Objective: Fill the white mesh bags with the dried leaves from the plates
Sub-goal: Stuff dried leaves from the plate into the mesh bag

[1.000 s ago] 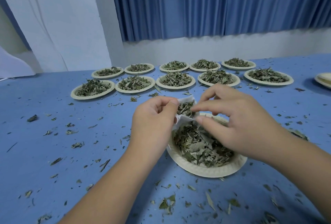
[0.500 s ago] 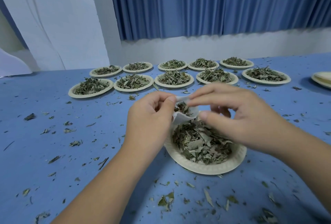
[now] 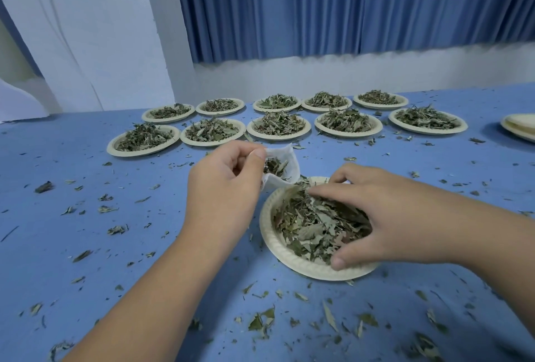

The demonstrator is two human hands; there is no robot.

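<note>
One bag (image 3: 282,164), pinched by left hand (image 3: 223,188), sits beside plate rim (image 3: 266,234)

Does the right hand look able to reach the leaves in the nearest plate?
Likely yes: the right hand grips those leaves, nothing covers them; the left hand holds the mesh bag aside.

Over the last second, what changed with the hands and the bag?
The right hand let go of the white mesh bag and moved down into the near paper plate, closing around dried leaves. The left hand still pinches the bag's rim. The far plates stayed put.
</note>
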